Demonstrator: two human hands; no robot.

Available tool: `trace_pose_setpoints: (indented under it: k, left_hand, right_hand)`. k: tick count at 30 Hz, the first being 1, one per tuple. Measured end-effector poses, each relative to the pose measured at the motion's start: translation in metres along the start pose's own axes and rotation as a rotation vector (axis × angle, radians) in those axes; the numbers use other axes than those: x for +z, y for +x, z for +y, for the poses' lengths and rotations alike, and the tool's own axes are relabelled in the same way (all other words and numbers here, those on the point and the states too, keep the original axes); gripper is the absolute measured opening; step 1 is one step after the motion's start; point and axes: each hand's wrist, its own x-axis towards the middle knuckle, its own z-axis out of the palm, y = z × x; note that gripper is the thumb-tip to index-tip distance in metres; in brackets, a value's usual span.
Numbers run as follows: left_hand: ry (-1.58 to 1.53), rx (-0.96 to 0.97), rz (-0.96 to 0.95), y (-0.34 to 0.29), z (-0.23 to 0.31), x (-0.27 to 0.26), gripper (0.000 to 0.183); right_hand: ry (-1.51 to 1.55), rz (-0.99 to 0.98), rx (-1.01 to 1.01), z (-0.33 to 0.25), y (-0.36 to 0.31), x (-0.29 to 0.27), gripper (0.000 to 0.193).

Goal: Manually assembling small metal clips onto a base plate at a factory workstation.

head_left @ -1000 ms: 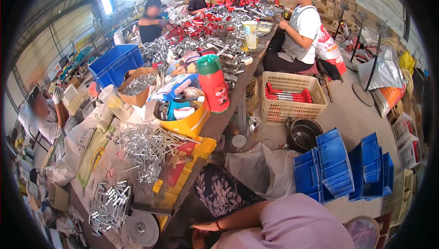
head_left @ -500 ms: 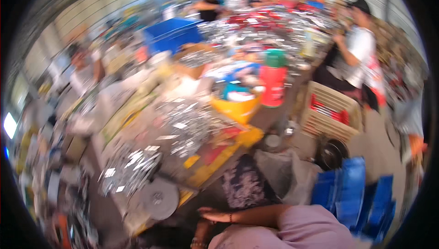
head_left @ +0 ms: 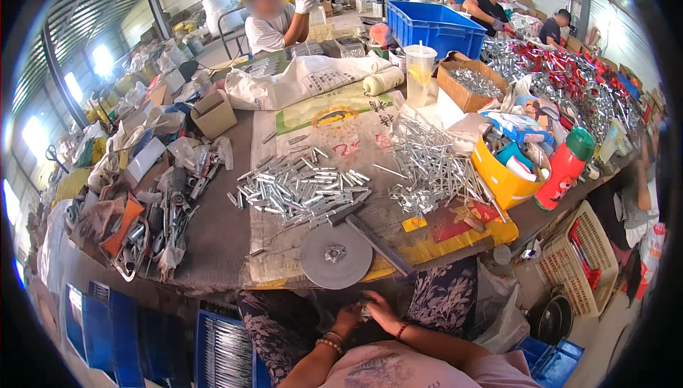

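Note:
Both my hands are together over my lap, just below the table's front edge. My left hand (head_left: 348, 317) has its fingers closed, and my right hand (head_left: 383, 312) is curled in beside it. A small pale, silvery bit shows between them, too small and covered to name. In front of them on the table lies a round grey disc (head_left: 319, 260) with a small metal lump (head_left: 335, 253) at its centre. A hammer (head_left: 380, 245) rests against the disc's right side. Beyond are a pile of short metal sleeves (head_left: 302, 190) and a heap of thin metal rods (head_left: 430, 156).
A yellow container (head_left: 501, 178) and a red bottle with green cap (head_left: 565, 167) stand at right, near a blue crate (head_left: 435, 28). Dark metal parts (head_left: 167, 210) crowd the left edge. A blue tray of rods (head_left: 226, 349) sits low left. Co-workers sit around.
My view has swung left and steadied from a blur, bringing the tray at lower left into sight. My hands now appear close together over my lap.

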Motion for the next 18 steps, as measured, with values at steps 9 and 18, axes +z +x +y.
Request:
trace_pose_setpoints:
  k: [9,18]
  left_hand:
    - [-0.136,-0.211,-0.069,-0.012,0.041,0.003,0.043]
    - [-0.217,-0.146,-0.112,-0.012,0.037,0.003,0.048]
  right_hand:
    - [-0.007,0.037,0.164,-0.011,-0.007,-0.011,0.040]
    - [0.044,0.084,0.185,-0.005,-0.005,-0.008,0.035]
